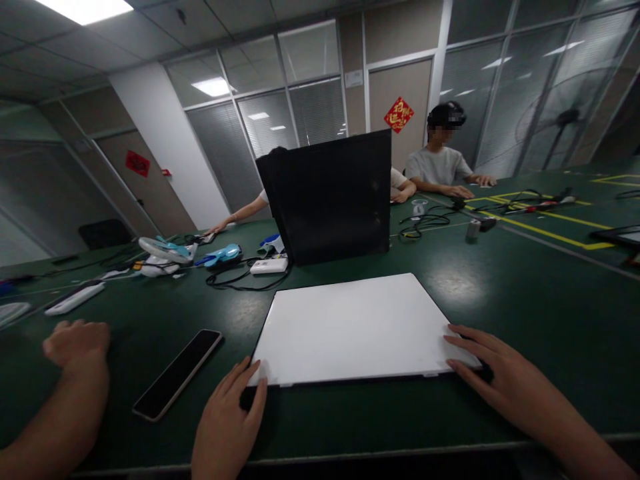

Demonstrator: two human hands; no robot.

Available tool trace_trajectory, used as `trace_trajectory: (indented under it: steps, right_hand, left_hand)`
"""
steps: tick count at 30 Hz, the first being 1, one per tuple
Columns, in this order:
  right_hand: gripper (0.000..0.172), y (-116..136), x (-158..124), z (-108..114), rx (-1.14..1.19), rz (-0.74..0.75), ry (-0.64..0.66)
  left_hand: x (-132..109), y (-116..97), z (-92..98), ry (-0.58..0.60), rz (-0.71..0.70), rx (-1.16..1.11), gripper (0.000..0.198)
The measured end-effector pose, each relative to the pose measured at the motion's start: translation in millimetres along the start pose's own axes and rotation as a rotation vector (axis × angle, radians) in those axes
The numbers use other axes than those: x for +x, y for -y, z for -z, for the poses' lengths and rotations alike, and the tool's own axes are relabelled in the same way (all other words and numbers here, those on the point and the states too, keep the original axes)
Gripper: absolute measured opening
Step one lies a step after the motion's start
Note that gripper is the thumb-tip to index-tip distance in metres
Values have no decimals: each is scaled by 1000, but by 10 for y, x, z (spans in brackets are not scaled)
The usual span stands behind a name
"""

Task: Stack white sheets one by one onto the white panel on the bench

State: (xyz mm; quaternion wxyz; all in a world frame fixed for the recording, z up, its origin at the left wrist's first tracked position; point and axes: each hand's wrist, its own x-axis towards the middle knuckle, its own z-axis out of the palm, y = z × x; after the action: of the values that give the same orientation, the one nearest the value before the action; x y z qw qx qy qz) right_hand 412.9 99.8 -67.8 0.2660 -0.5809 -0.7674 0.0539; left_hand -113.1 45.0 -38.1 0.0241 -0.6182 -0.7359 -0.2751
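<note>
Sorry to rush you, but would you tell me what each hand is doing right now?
Left hand: open, fingertips on the near left corner of the white board.
Right hand: open, fingers resting on the board's near right corner.

A plain white board point(353, 327) lies on the dark green counter point(525, 293), a black phone point(177, 373) to its left, a black bag point(333, 197) farther off, and yellow lines point(550, 230) far right.
</note>
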Motion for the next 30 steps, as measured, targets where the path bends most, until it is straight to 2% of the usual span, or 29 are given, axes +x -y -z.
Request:
trace_trajectory:
  steps: [7, 16, 23, 26, 30]
  right_hand:
    - [66, 73, 7, 34, -13, -15, -9]
    - [63, 45, -11, -17, -30, -49, -30]
    - [75, -44, -38, -90, -108, -145, -138]
    - [80, -42, -95, -100, -121, -177, -182]
    - [70, 45, -173, -105, -54, -156, -166]
  left_hand:
    - [1, -46, 16, 8, 16, 6, 63]
    - [-7, 97, -37, 42, -11, 17, 56]
    - [23, 82, -37, -22, -18, 42, 69]
    - [25, 97, -54, -22, -13, 47, 67]
    - [2, 100, -50, -19, -12, 55, 63]
